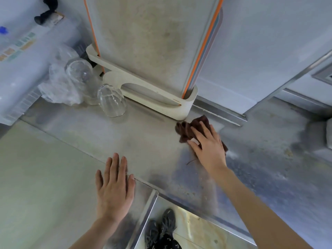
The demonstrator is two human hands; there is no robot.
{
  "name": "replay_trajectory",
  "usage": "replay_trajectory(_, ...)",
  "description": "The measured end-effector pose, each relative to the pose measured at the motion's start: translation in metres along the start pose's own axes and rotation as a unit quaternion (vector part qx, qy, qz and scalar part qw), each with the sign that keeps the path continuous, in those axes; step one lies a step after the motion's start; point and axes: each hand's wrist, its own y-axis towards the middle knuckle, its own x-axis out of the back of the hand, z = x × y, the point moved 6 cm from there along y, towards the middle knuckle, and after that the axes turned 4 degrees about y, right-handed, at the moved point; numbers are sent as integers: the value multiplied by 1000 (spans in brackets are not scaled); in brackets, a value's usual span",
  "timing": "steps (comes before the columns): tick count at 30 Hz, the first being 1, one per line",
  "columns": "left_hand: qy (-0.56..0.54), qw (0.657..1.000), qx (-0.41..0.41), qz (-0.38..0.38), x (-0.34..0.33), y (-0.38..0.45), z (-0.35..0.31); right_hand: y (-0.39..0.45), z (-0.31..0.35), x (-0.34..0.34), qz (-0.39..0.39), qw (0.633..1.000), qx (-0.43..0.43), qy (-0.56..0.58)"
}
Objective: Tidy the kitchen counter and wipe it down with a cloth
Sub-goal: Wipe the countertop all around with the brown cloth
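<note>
1. Right hand (208,148): palm down, fingers spread and straight, pressing a crumpled dark brown cloth (188,129) flat onto the brushed metal counter (147,141). No curl round the fabric; it is held by pressure alone.
2. The cloth sits on the far right part of the counter, just beside the near corner of a cream speckled board stand (158,101). Part of the cloth shows beyond the fingertips, a little more behind the wrist.
3. Left hand (115,189): released, flat, fingers straight and close together, resting on the counter near its front edge, well apart from the cloth. It holds nothing.
4. The stand carries upright chopping boards; the front one is a grey board with orange edging (147,42), stained across its face.
5. Left of the stand: a ribbed clear glass tumbler (111,100) standing upside down on the counter, a smooth clear glass (79,71) behind it, and crumpled clear plastic wrap (59,90) touching that glass.
6. Counter surface to the right of the cloth looks mottled, with darker patches and pale specks.
7. Below the counter's front edge: a pair of grey laced shoes (161,229) on a pale floor.
</note>
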Motion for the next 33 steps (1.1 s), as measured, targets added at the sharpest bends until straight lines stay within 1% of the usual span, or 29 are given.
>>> replay_trajectory(3,-3,1000,0,2,0,0,0,11,-34,15,-68,987,-142,20)
replay_trajectory(5,-8,1000,0,2,1,1,0,12,-29,13,-92,976,-195,34)
replay_trajectory(6,-11,1000,-1,2,0,1,0,9,-21,9,-90,975,-199,41)
replay_trajectory(7,-12,1000,-2,2,0,1,0,5,-11,3,-82,979,-182,47)
replay_trajectory(10,-13,1000,-3,4,0,1,0,-25,19,-9,-49,996,-59,36)
replay_trajectory(12,-12,1000,-4,6,1,0,0,-52,25,-14,-14,999,0,31)
replay_trajectory(14,-14,1000,-7,9,4,-1,-1,-75,17,-13,24,999,33,30)
replay_trajectory(16,-15,1000,-8,11,6,-1,-2,-88,-7,-4,29,999,36,23)
replay_trajectory(18,-22,1000,-2,10,10,-1,-3,-93,-39,9,-2,1000,-11,17)
replay_trajectory(20,-28,1000,-14,4,14,-3,-12,-95,-66,21,-45,992,-108,40)
replay_trajectory(22,-34,997,-66,1,18,-7,-31,-101,-71,23,-88,974,-199,62)
replay_trajectory(23,-33,995,-99,6,18,-10,-43,-105,-63,21,-95,970,-214,63)
replay_trajectory(24,-32,991,-129,10,18,-14,-54,-110,-49,15,-88,973,-203,63)
replay_trajectory(25,-34,988,-152,13,17,-16,-65,-118,-30,8,-76,980,-173,64)
replay_trajectory(28,-46,980,-193,16,15,-20,-91,-154,22,-18,-33,998,-45,38)
replay_trajectory(30,-44,976,-214,17,14,-20,-101,-176,34,-29,-1,1000,11,10)
replay_trajectory(31,-39,974,-222,19,13,-20,-104,-183,29,-29,8,1000,18,7)
replay_trajectory(33,-40,972,-231,25,11,-20,-106,-190,6,-20,3,1000,-8,16)
